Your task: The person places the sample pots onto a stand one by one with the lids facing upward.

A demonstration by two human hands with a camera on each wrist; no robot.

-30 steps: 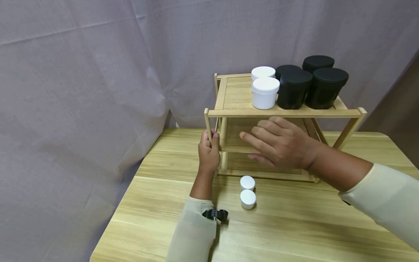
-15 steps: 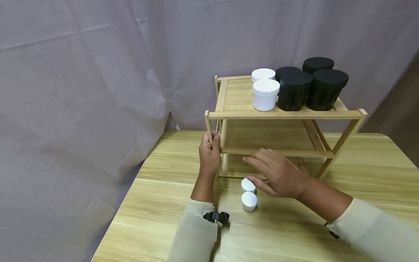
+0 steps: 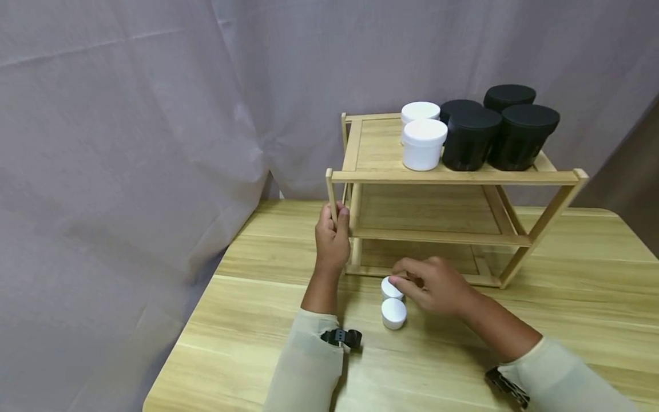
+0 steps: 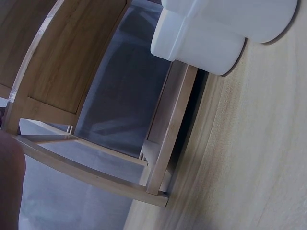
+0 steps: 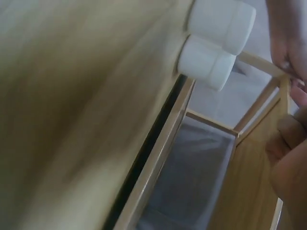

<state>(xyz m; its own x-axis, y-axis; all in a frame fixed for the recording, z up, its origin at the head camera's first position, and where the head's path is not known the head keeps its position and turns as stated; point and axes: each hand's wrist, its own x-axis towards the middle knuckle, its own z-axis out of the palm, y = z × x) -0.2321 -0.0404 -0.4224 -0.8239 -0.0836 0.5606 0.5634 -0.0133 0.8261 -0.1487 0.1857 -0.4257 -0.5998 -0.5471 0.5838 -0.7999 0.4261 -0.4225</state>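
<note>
My left hand (image 3: pixel 332 243) grips the left front post of a light wooden rack (image 3: pixel 437 236), thumb toward me. Two small white lidded jars stand on the table before the rack: a rear jar (image 3: pixel 392 288) and a front jar (image 3: pixel 393 313), close together. My right hand (image 3: pixel 435 286) is over the rear jar, fingers bent and thumb overlapping its lid in the head view. In the right wrist view, the fingers (image 5: pixel 290 139) appear apart from both jars, with nothing held. The left wrist view shows part of my left hand (image 4: pixel 9 177) at its edge.
On the rack's top shelf stand two larger white jars (image 3: pixel 423 146) and several black jars (image 3: pixel 471 140). Lower shelves lie beneath. The wooden table (image 3: pixel 231 332) extends to both sides, with a grey cloth (image 3: pixel 154 143) hanging behind and left.
My right hand has come down from in front of the middle shelf to the rear small jar, its fingers bending more. My left hand keeps its grip on the post.
</note>
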